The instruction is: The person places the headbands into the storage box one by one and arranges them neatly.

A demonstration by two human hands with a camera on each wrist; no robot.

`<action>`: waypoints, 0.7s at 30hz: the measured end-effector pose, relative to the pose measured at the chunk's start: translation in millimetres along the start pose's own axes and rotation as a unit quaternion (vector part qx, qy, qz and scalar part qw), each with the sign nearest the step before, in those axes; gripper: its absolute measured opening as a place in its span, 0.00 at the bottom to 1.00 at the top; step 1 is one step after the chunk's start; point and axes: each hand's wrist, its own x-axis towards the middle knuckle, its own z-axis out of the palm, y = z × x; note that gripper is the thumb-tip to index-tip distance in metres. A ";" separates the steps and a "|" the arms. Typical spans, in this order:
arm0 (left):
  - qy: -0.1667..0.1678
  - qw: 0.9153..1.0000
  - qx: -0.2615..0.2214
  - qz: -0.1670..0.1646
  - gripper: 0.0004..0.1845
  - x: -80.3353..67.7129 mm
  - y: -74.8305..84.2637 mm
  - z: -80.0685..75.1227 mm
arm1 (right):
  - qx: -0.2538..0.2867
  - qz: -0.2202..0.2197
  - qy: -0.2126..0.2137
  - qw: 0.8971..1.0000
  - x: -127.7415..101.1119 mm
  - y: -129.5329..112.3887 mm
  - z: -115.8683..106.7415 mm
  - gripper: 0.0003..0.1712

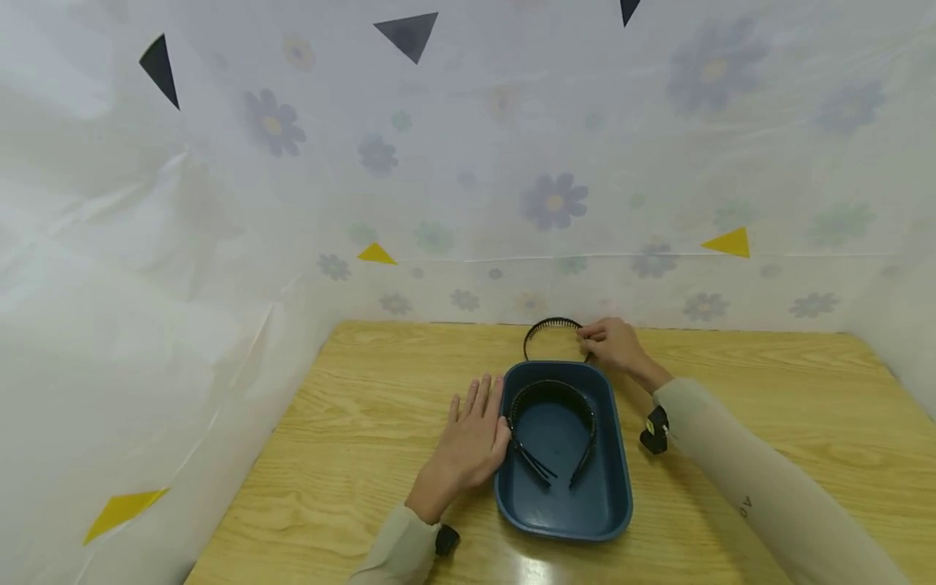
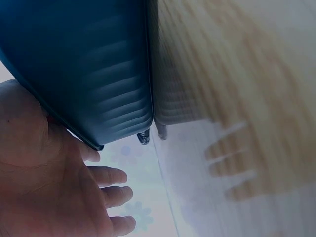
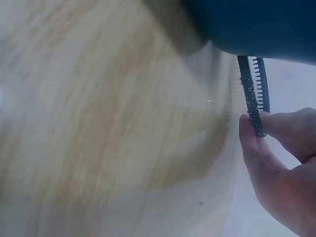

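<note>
Just beyond the far end of a blue tray [image 1: 614, 487] is a black toothed headband [image 1: 528, 337]. My right hand [image 1: 616, 345] pinches its right side between thumb and fingers; the right wrist view shows the grip on the headband [image 3: 251, 96] close up. Inside the tray, black headbands [image 1: 588, 418] lie together with their ends toward me; how many overlap I cannot tell. My left hand [image 1: 471, 439] lies along the tray's left side with fingers straight. In the left wrist view the left hand [image 2: 59, 173] touches the rim of the tray [image 2: 108, 74].
The tray stands on a wood-grain table [image 1: 380, 422], whose glossy top mirrors the hand and tray. Behind the table hangs a pale flowered sheet [image 1: 468, 187] with black and yellow triangles. A small black device [image 1: 654, 431] sits at the right wrist.
</note>
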 end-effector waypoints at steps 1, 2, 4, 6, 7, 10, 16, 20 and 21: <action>-0.001 1.000 0.002 0.000 0.34 0.3 -0.3 0.2 | -0.001 -0.001 0.007 1.000 -0.3 -0.6 -0.8 0.16; -0.002 1.000 0.003 -0.001 0.34 0.6 -0.6 0.4 | -0.001 -0.001 0.015 1.000 -0.5 -1.8 -1.8 0.16; -0.004 1.000 0.006 -0.003 0.34 1.1 -1.0 0.6 | 0.000 -0.003 0.029 1.000 -0.5 -5.1 -4.3 0.17; -0.004 1.000 0.007 -0.004 0.34 1.6 -1.1 0.3 | 0.002 -0.003 0.042 0.999 -0.3 -9.2 -7.0 0.17; -0.004 1.000 0.009 -0.005 0.34 1.9 -1.3 0.3 | 0.002 -0.004 0.048 0.999 -0.1 -11.3 -8.5 0.17; 0.001 1.000 0.007 -0.003 0.34 3.2 -1.7 0.1 | -0.005 -0.011 0.067 0.998 0.3 -15.4 -14.0 0.17; 0.001 1.000 0.006 -0.002 0.34 3.9 -1.9 -0.3 | -0.005 -0.030 0.105 0.994 -1.5 -19.1 -26.6 0.18; -0.001 1.000 0.006 -0.002 0.34 3.2 -2.0 -0.4 | 0.002 -0.040 0.133 0.990 -4.1 -24.5 -35.8 0.19; 0.000 1.000 0.006 0.000 0.34 2.8 -2.0 -0.5 | 0.002 -0.040 0.141 0.989 -4.8 -26.0 -38.1 0.19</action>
